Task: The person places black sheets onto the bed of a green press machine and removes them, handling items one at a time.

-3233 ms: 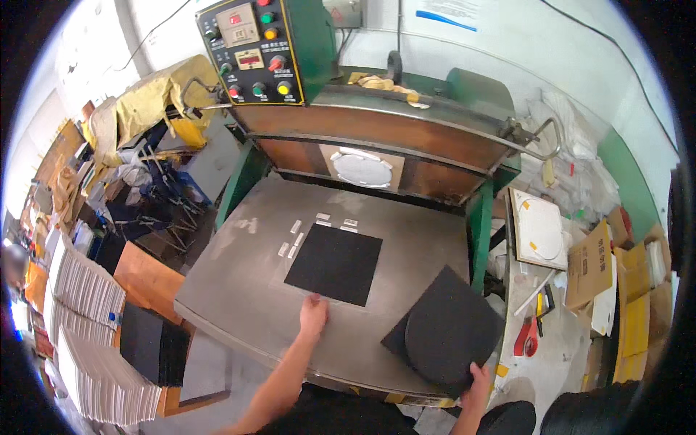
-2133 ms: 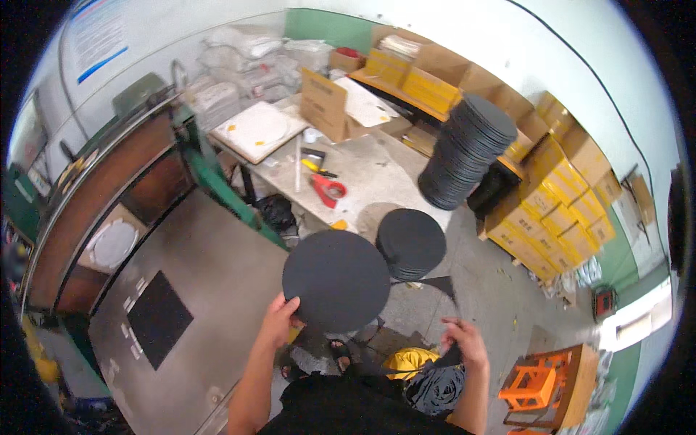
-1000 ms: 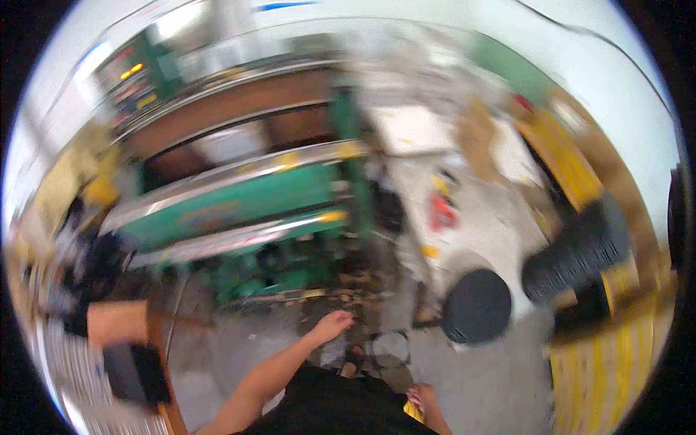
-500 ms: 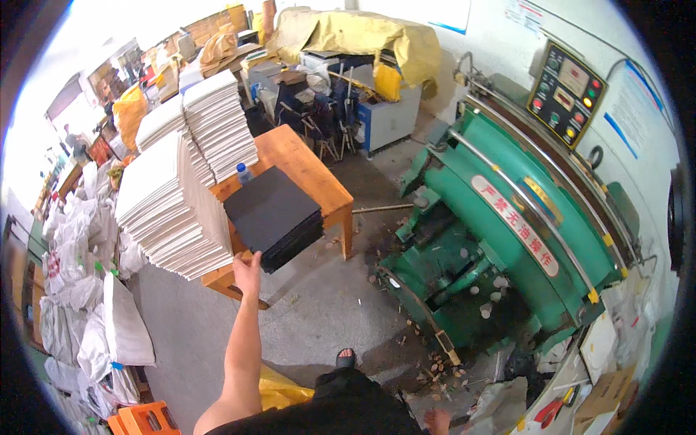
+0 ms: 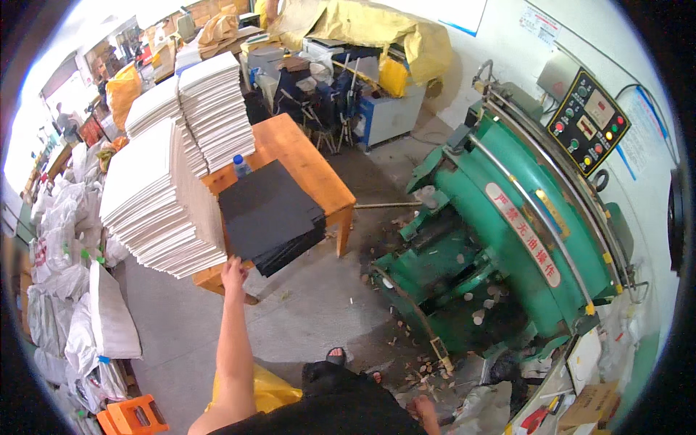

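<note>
The person's left hand (image 5: pixel 233 277) is down at the near edge of the stack of black sheets (image 5: pixel 270 203), its fingers bent (whether they pinch a sheet, I can't tell from here). That stack lies on the wooden worktop (image 5: pixel 308 156), right beside tall piles of white sheets (image 5: pixel 156 199), with a blue-capped bottle (image 5: pixel 241 167) just behind it. The right hand (image 5: pixel 425 413) hangs low by the dark clothing (image 5: pixel 333 406); I can't make out its fingers. Over to the right stands a green machine (image 5: pixel 500 225).

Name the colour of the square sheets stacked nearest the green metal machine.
Black; the stacked square sheets show best in the head view.
</note>
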Motion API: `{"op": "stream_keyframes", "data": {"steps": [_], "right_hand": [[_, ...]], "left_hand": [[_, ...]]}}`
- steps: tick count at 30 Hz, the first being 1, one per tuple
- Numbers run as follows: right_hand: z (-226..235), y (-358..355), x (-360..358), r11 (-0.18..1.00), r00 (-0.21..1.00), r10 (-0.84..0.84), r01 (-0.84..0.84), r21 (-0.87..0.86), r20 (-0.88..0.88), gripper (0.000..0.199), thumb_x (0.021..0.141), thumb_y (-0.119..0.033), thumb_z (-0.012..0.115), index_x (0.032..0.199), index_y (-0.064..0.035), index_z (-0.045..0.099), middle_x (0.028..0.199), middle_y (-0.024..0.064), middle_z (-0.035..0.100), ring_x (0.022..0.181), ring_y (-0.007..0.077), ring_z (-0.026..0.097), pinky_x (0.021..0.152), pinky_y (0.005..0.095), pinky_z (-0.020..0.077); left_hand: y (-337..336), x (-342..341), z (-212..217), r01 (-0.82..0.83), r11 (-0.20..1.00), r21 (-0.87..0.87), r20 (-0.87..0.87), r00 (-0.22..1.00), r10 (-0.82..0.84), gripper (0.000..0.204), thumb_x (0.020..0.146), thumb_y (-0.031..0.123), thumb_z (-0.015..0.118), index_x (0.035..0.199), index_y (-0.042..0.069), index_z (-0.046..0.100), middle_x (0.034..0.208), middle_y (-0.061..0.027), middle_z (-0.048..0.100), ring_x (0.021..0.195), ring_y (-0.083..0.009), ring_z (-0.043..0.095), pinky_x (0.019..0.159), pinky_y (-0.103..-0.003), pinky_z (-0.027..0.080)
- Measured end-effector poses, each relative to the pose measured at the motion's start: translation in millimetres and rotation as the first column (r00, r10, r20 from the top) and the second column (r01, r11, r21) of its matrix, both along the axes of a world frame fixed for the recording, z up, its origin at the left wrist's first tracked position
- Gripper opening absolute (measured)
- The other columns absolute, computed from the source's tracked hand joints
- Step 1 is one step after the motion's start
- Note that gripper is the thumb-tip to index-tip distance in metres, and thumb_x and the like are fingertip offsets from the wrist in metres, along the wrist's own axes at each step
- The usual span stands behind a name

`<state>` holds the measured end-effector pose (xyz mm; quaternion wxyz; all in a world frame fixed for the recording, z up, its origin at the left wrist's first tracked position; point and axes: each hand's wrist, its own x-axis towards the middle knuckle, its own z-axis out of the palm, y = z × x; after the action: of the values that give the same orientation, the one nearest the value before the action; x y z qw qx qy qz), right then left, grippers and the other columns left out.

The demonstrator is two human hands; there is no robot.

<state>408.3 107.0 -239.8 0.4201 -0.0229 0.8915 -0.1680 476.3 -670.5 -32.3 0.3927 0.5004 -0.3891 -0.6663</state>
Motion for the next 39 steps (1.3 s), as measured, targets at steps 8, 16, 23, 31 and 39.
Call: {"op": "stream_keyframes", "data": {"steps": [8, 16, 23, 31, 39], "right_hand": [[6, 24, 60, 0.229, 0.298, -0.7, 0.954, -0.192, 0.648, 0.023, 0.09, -0.021, 0.059, 0.099, -0.0005, 0.058, 0.082, 0.0155, 0.065, 0.067, 0.0279, 0.066, 0.064, 0.0394, 0.057], [151, -77, -14, 0.666, 0.775, -0.627, 0.587, -0.46, 0.082, 0.027, 0.09, -0.028, 0.063, 0.1, -0.0029, 0.062, 0.085, 0.0035, 0.062, 0.072, 0.0149, 0.058, 0.066, 0.0294, 0.0481], [384, -114, -114, 0.244, 0.735, -0.667, 0.369, -0.897, 0.121, 0.035, 0.095, -0.025, 0.059, 0.12, 0.0003, 0.058, 0.107, 0.0096, 0.066, 0.097, 0.0178, 0.062, 0.086, 0.0318, 0.0505], [349, -26, -330, -0.046, 0.288, -0.93, 0.528, -0.848, 0.23, 0.07, 0.093, -0.043, 0.059, 0.137, 0.0058, 0.036, 0.137, 0.0264, 0.041, 0.122, 0.0344, 0.05, 0.099, 0.0431, 0.045], [201, -33, -450, -0.231, 0.1, -0.869, 0.784, -0.576, 0.485, 0.026, 0.09, -0.031, 0.06, 0.095, -0.0059, 0.057, 0.075, 0.0102, 0.06, 0.065, 0.0254, 0.061, 0.065, 0.0426, 0.0532]], "left_hand": [[46, 51, 29, 0.256, 0.931, 0.259, -0.329, 0.93, -0.164, 0.026, 0.088, 0.025, 0.058, 0.102, 0.003, 0.059, 0.083, -0.0085, 0.063, 0.066, -0.0219, 0.059, 0.058, -0.036, 0.047], [98, -93, 187, 0.215, 0.973, -0.088, -0.414, 0.88, -0.232, 0.024, 0.095, 0.017, 0.055, 0.117, 0.008, 0.054, 0.104, -0.0048, 0.062, 0.077, -0.0128, 0.058, 0.054, -0.026, 0.046], [161, -155, 141, 0.711, 0.7, -0.072, -0.462, 0.598, -0.655, 0.023, 0.088, 0.021, 0.064, 0.108, 0.011, 0.058, 0.097, 0.0002, 0.061, 0.077, -0.0101, 0.054, 0.067, -0.029, 0.047], [320, -151, 142, 0.918, 0.343, 0.199, -0.366, 0.394, -0.843, 0.03, 0.091, 0.006, 0.054, 0.121, 0.005, 0.05, 0.097, -0.0057, 0.062, 0.059, -0.0105, 0.056, 0.05, -0.022, 0.046], [377, -135, 136, 0.872, 0.287, 0.398, -0.274, 0.411, -0.869, 0.029, 0.092, 0.006, 0.053, 0.122, 0.005, 0.052, 0.103, -0.0091, 0.065, 0.063, -0.0202, 0.064, 0.05, -0.029, 0.053]]}}
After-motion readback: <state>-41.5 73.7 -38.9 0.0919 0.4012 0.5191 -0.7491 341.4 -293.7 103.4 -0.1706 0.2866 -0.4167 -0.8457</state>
